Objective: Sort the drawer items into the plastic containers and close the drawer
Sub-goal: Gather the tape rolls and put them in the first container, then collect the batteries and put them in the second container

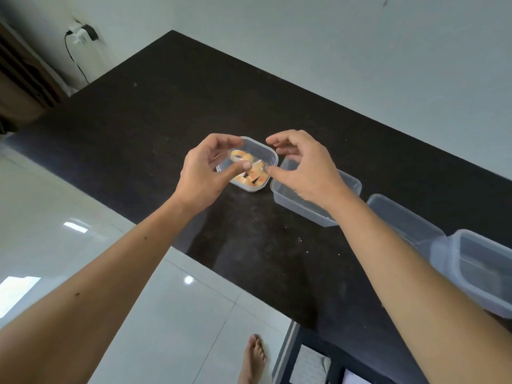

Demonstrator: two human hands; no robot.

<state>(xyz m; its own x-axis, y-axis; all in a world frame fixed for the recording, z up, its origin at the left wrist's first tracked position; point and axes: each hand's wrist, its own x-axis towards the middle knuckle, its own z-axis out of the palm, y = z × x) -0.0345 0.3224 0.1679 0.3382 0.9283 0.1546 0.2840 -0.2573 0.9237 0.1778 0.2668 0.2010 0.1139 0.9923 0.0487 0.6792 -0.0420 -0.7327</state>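
Observation:
A small clear plastic container (273,159) stands on the dark table (166,112) and holds several orange and white rolls (238,155). My left hand (205,173) curls round its left end, fingertips at the far rim and thumb over the rolls. My right hand (302,167) curls round its right end, thumb at the near right rim and index finger above the far corner. Whether a clear lid lies between the hands cannot be made out.
To the right stand three more clear containers in a row: one (313,209) partly under my right wrist, one (404,217) beyond it, and one (484,275) at the frame's edge. Below the table's front edge sits a dark frame with pale contents (310,364). A bare foot (253,356) stands on the white tiles.

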